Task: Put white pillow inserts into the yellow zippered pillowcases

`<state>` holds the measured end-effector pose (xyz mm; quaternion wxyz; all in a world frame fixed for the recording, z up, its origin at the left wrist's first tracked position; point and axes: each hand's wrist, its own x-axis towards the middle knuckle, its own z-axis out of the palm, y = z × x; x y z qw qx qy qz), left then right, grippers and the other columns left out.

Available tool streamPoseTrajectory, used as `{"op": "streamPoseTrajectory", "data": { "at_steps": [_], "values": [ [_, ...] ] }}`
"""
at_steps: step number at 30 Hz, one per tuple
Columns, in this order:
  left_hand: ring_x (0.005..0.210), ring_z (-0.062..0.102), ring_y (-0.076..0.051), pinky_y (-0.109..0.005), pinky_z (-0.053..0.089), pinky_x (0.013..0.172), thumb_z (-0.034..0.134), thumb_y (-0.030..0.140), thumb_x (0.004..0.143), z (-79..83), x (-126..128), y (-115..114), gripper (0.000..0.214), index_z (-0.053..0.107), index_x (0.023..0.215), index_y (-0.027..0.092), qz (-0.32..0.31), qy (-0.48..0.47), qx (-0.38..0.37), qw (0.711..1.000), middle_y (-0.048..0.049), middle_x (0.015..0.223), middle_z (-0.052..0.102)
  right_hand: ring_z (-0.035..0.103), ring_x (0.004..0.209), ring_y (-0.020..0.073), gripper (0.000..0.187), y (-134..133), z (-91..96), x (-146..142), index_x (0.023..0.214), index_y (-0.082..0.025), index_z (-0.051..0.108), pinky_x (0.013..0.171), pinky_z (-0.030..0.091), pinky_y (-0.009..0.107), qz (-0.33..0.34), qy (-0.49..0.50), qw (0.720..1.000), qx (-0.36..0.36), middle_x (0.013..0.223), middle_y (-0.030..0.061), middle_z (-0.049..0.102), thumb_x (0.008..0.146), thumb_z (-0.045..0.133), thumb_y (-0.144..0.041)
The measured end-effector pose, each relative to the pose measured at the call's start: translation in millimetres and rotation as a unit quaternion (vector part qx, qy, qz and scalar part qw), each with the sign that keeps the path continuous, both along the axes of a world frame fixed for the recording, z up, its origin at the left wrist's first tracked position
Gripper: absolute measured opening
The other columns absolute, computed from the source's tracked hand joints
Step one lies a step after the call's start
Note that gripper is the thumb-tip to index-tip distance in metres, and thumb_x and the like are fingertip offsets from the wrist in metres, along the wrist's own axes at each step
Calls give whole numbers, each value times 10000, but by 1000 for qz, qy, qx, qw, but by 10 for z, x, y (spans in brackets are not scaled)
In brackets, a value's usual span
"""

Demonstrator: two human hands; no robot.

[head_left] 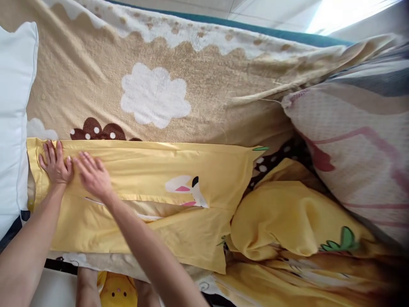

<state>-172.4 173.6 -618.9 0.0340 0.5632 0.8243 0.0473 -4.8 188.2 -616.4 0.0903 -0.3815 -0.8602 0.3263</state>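
A yellow pillowcase (140, 162) lies spread flat across the bed. Its long slit-like opening gapes along the middle, and part of a white rabbit print shows near the right end. My left hand (56, 164) presses flat on the case's upper left corner, fingers spread. Just to its right, my right hand (94, 175) is over the same fabric with its fingers stretched out, slightly blurred. Whether the right palm touches the cloth I cannot tell. Neither hand grips anything.
At the left edge lies a white pillow (14, 123). A beige blanket (217, 98) with a cloud print covers the bed. Rumpled yellow bedding (281, 213) and a bulky pink-and-white patterned cushion or quilt (361, 157) fill the right side. Tiled floor (271, 15) shows beyond the bed.
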Motion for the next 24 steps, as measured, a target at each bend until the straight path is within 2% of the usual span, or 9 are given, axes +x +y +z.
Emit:
{"op": "streamPoseTrajectory", "data": {
  "at_steps": [2, 5, 6, 8, 11, 14, 18, 21, 24],
  "values": [
    [1514, 168, -296, -524, 58, 1200, 319, 473, 944, 16, 14, 4, 670, 366, 1517, 129, -8, -7, 2, 1000, -175, 1605, 252, 227, 1491, 192, 540, 224, -138, 621, 1552, -259, 286, 1214, 163, 426, -9, -26, 1000, 0, 1595, 29, 317, 1022, 334, -346],
    [1521, 138, -295, -528, 41, 1204, 326, 466, 942, 32, 29, 4, 672, 350, 1525, 132, -8, -14, -8, 1000, -169, 1613, 233, 295, 1463, 240, 492, 489, -353, 1945, 1492, -322, 405, 1200, 155, 486, -57, -106, 993, 14, 1562, 37, 387, 1003, 389, -374],
    [1522, 129, -296, -529, 36, 1206, 326, 465, 944, 35, 30, 3, 672, 340, 1530, 136, -7, -16, -10, 1000, -166, 1617, 224, 301, 1458, 259, 498, 526, -412, 2391, 1475, -296, 435, 1191, 161, 508, -91, -143, 985, 21, 1555, 65, 395, 989, 407, -402],
    [1525, 109, -302, -532, 19, 1211, 323, 463, 950, 36, 27, 4, 671, 315, 1541, 146, -7, -23, -11, 1000, -160, 1626, 200, 274, 1463, 308, 598, 519, -512, 3165, 1484, -160, 411, 1164, 181, 559, -198, -207, 956, 55, 1556, 167, 359, 965, 387, -457],
    [1528, 81, -306, -534, -6, 1217, 321, 459, 957, 41, 14, 6, 669, 281, 1555, 163, -10, -34, -11, 999, -148, 1637, 167, 231, 1475, 319, 686, 399, -617, 3866, 1500, -26, 329, 1143, 207, 554, -313, -280, 904, 74, 1565, 259, 284, 964, 284, -451],
    [1526, 86, -310, -557, 17, 1212, 329, 459, 961, 48, 12, 5, 669, 268, 1559, 164, -22, -23, -2, 999, -154, 1635, 171, 205, 1484, 291, 685, 314, -662, 4039, 1513, -28, 303, 1146, 193, 521, -335, -308, 887, 72, 1585, 258, 230, 963, 256, -433],
    [1522, 120, -309, -573, 67, 1202, 340, 447, 976, 43, 28, 17, 660, 250, 1563, 160, -44, 9, 16, 999, -174, 1625, 193, 204, 1476, 309, 691, 333, -652, 3950, 1512, -3, 294, 1140, 195, 539, -343, -317, 882, 64, 1589, 259, 218, 960, 296, -419],
    [1519, 118, -321, -584, 80, 1197, 338, 437, 992, 68, -47, 77, 663, 217, 1565, 126, -65, 16, -3, 998, -196, 1625, 170, 179, 1482, 301, 679, 362, -597, 3940, 1533, -14, 252, 1150, 183, 542, -333, -292, 894, 64, 1605, 241, 185, 991, 265, -422],
    [1506, 118, -368, -645, 87, 1178, 373, 493, 988, 176, -278, 149, 720, 186, 1558, 96, -135, 4, -56, 989, -181, 1638, 117, 155, 1491, 308, 668, 426, -501, 3988, 1556, -60, 198, 1148, 175, 598, -307, -272, 911, 34, 1619, 219, 154, 1000, 312, -412]
  ]
}}
